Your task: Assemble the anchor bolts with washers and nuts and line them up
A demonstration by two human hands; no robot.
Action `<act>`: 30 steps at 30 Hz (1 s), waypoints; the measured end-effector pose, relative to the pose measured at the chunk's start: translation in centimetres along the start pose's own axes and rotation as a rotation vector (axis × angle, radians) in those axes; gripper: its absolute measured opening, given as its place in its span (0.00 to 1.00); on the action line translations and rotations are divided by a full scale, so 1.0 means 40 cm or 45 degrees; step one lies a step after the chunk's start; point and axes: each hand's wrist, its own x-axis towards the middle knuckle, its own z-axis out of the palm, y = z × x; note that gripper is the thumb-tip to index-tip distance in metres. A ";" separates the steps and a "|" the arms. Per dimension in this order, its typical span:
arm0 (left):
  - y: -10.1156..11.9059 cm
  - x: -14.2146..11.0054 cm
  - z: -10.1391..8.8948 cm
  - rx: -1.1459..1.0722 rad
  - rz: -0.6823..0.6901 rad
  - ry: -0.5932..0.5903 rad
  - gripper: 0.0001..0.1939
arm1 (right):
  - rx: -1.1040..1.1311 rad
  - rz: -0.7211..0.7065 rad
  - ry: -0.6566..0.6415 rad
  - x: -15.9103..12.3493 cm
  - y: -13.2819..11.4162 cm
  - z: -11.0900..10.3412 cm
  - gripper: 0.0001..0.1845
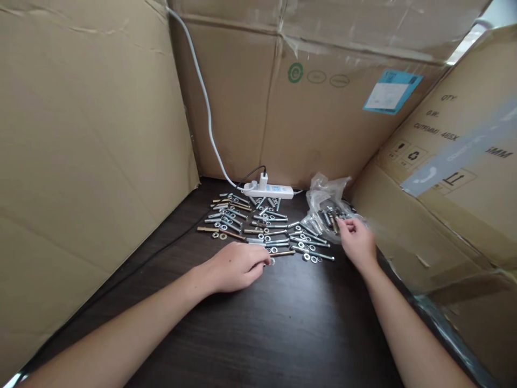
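Rows of metal bolts with sleeves, nuts and washers lie spread over the dark tabletop. At the near edge of these rows rests my left hand, its fingers curled together beside a brass-coloured bolt. What its fingertips hold, if anything, is hidden. My right hand is at the opening of a clear plastic bag, thumb and forefinger pinched together. Loose bolts lie in the bag right by those fingertips. Whether one of them is in the pinch I cannot make out.
Behind the bolts stands a white power strip with a charger plugged in. A white cable runs up the back cardboard; a black cable crosses the left. Cardboard walls enclose the table on three sides.
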 end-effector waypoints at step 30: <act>-0.006 0.004 0.015 -0.027 -0.042 0.115 0.08 | 0.811 -0.439 -0.756 -0.234 -0.186 -0.024 0.06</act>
